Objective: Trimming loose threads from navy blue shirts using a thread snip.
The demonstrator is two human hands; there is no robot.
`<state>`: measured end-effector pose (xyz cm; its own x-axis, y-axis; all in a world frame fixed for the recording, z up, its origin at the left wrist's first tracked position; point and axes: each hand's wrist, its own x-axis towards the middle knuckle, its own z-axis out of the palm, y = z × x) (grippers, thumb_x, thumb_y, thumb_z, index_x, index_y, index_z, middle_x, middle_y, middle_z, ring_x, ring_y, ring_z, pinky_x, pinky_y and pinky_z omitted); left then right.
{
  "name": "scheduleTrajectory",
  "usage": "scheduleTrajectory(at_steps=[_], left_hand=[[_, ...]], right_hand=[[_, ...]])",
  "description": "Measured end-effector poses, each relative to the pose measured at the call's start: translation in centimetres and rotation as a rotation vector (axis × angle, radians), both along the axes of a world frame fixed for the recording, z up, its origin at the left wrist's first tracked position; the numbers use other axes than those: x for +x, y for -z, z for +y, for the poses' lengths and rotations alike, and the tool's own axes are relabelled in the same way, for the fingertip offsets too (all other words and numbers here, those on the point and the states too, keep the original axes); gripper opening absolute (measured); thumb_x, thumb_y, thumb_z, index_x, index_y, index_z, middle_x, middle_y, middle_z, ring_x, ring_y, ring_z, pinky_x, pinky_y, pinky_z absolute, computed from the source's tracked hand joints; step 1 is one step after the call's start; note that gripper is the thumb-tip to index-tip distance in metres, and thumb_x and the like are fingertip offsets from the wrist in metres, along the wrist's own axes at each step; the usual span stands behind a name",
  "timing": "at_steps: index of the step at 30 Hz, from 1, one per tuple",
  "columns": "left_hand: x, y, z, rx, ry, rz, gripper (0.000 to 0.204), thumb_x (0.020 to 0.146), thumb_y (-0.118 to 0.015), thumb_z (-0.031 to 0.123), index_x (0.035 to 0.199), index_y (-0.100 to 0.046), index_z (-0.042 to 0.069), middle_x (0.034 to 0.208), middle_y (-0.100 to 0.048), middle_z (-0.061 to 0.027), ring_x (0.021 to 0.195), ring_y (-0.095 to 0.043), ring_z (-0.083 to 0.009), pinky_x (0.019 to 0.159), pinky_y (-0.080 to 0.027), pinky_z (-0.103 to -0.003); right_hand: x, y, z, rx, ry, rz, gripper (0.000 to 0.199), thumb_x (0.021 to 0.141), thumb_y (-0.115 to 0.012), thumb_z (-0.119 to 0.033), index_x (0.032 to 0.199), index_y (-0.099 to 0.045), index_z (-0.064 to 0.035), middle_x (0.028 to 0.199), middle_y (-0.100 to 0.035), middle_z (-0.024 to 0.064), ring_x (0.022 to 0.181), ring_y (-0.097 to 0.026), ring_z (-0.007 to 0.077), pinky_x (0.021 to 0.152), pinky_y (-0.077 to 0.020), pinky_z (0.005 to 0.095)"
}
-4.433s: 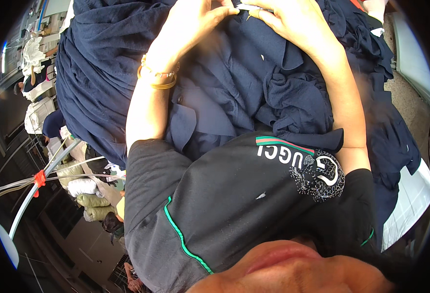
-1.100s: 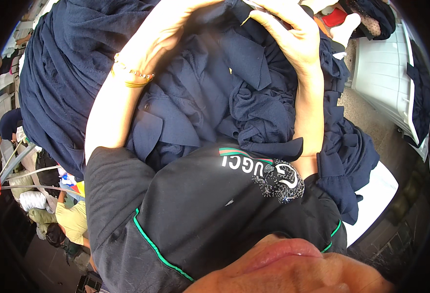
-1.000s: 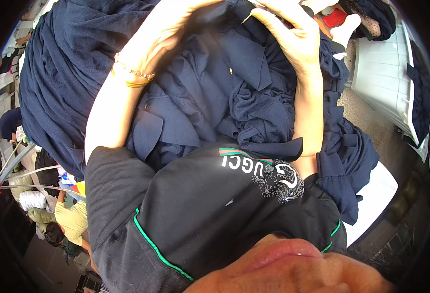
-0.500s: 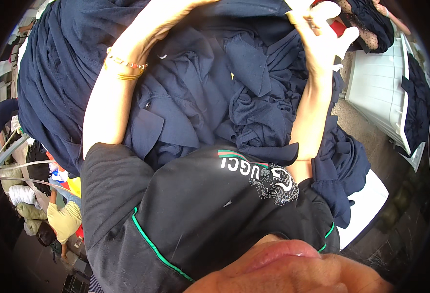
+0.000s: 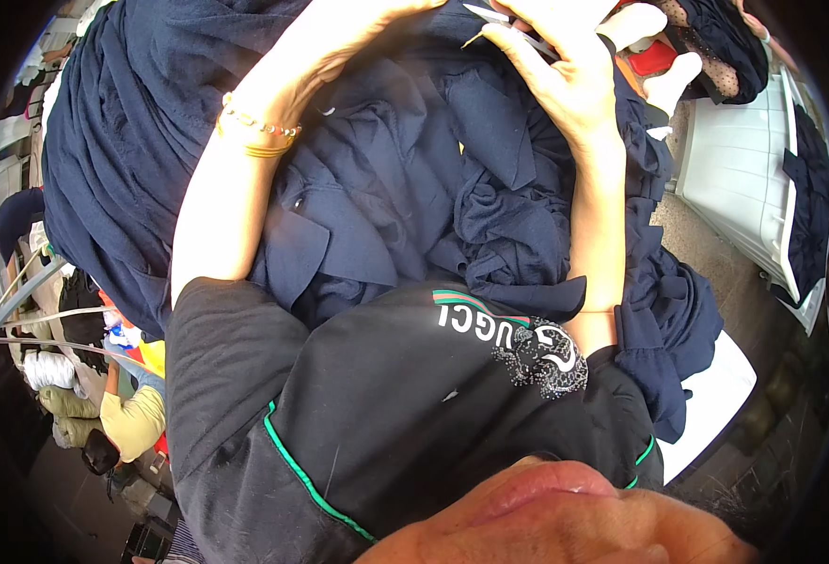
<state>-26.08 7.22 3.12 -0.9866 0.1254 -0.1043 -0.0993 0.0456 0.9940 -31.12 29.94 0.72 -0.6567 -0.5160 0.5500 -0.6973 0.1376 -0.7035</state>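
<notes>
Heaped navy cloth (image 5: 358, 179) spreads over and in front of my lap, with folded pieces and cut edges showing. My right hand (image 5: 569, 80) is closed round small thread snips (image 5: 487, 13), whose pale pointed blades stick out leftward over the cloth near the top edge. My left hand (image 5: 391, 7) is at the top edge against the cloth. Its fingers are cut off by the frame, so what they do is hidden. Beaded and yellow bracelets (image 5: 259, 132) circle my left wrist.
A white plastic basket (image 5: 739, 169) stands at the right, navy cloth hanging over its far side. Someone in dotted dark clothing (image 5: 706, 56) is at the upper right, close to a red object (image 5: 654, 58). At lower left, a person in yellow (image 5: 137, 423) is beside several thread cones (image 5: 49, 369).
My right hand has moved left and turned inward over the cloth, and the snips' blades now show. My left hand stays near the top edge. The whole view has shifted slightly.
</notes>
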Motion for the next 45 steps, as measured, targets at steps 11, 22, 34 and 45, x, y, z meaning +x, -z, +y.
scheduleTrajectory(at_steps=[11,22,34,45], left_hand=[[0.3,-0.1,-0.2,-0.027,-0.001,-0.009,0.02,0.1,-0.066,0.02,0.103,-0.073,0.001,0.08,-0.063,0.0019,0.073,-0.052,-0.0066,0.066,-0.04,-0.022],[0.4,0.1,0.5,-0.033,-0.069,0.084,0.018,0.099,-0.066,0.015,0.102,-0.071,-0.002,0.083,-0.066,0.0015,0.075,-0.054,-0.006,0.069,-0.044,-0.022],[-0.3,-1.3,-2.9,-0.322,-0.017,0.077,0.012,0.098,-0.063,0.007,0.102,-0.071,-0.001,0.082,-0.066,0.0026,0.074,-0.056,-0.0056,0.069,-0.046,-0.022],[-0.4,-1.2,-2.7,-0.099,-0.006,0.066,0.022,0.099,-0.059,0.009,0.118,-0.065,-0.001,0.097,-0.065,0.0017,0.083,-0.055,-0.005,0.076,-0.045,-0.019]], right_hand=[[0.0,-0.9,-0.4,0.073,0.028,0.18,0.029,0.091,-0.076,-0.006,0.119,-0.074,-0.0007,0.101,-0.077,0.0132,0.088,-0.074,0.0197,0.083,-0.0571,0.0297],[-0.6,0.3,-1.8,0.119,-0.007,-0.497,0.032,0.09,-0.08,-0.012,0.116,-0.071,0.0022,0.087,-0.066,0.001,0.072,-0.053,0.0086,0.067,-0.0447,0.0248],[-3.9,-0.7,-0.4,-0.088,0.176,-0.48,0.028,0.093,-0.075,-0.014,0.113,-0.063,0.0018,0.092,-0.064,0.0049,0.068,-0.057,0.0086,0.045,-0.0417,0.018],[-1.2,-0.9,-2.9,0.097,0.051,0.131,0.026,0.091,-0.078,-0.015,0.115,-0.074,-0.0057,0.088,-0.068,0.006,0.075,-0.063,0.0155,0.069,-0.0517,0.0297]])
